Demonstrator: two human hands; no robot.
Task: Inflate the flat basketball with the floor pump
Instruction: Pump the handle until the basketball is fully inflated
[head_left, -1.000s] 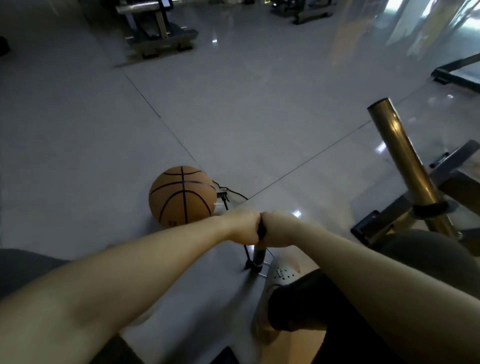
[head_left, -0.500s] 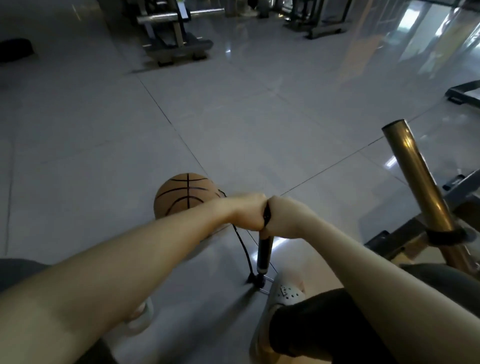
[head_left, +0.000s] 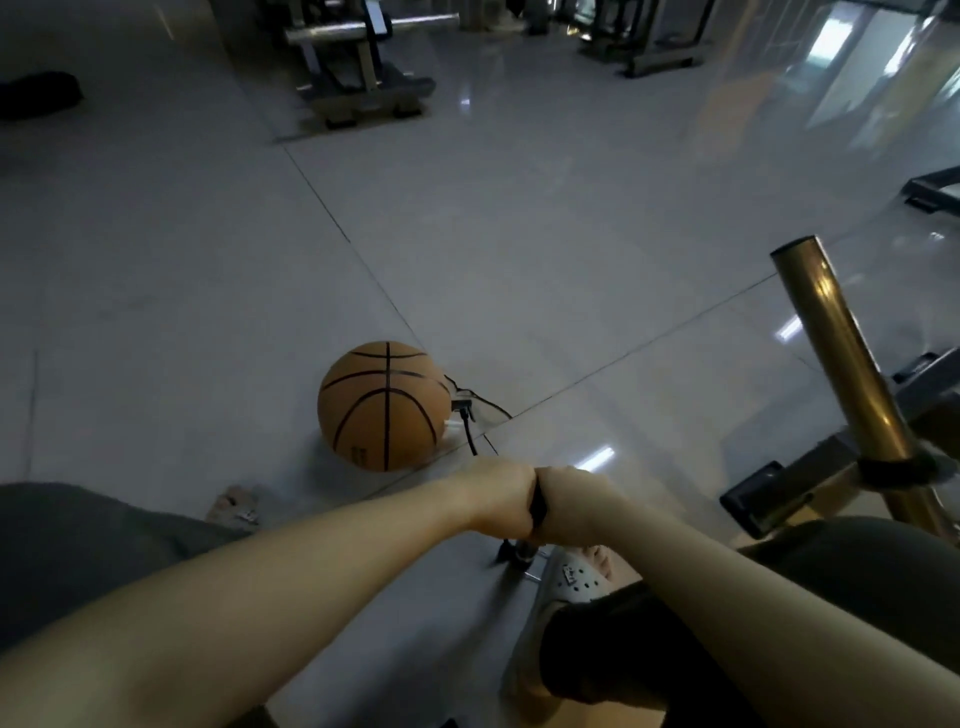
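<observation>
While both fists close round the black handle (head_left: 538, 503) of the floor pump (head_left: 521, 554), the basketball (head_left: 384, 405) rests on the grey tiled floor (head_left: 519, 234). The ball is orange with black seams and looks round from this side. At its right flank a small fitting (head_left: 461, 404) meets its skin, and a thin black hose (head_left: 469, 434) drops from there toward the person.

On the near side of the ball and a little to its right, the left hand (head_left: 501, 499) and the right hand (head_left: 571, 501) grip the handle with fingers curled tight, the two fists touching each other over its middle. Only a short piece of the pump's barrel and its foot show beneath the fists, so the handle sits low.

Just right of that foot, nearer the person than the ball, a white perforated clog (head_left: 574, 582) stands on the floor. Whether it presses on the pump's foot cannot be told. Off the ball's near-left side the toe of another shoe (head_left: 234, 506) peeks past a dark-clothed knee (head_left: 78, 545).

Well apart to the ball's right a brass-coloured tube (head_left: 841, 364) leans up from a dark frame (head_left: 779, 493). Far beyond the ball stands a gym machine (head_left: 358, 67), dim and blurred.
</observation>
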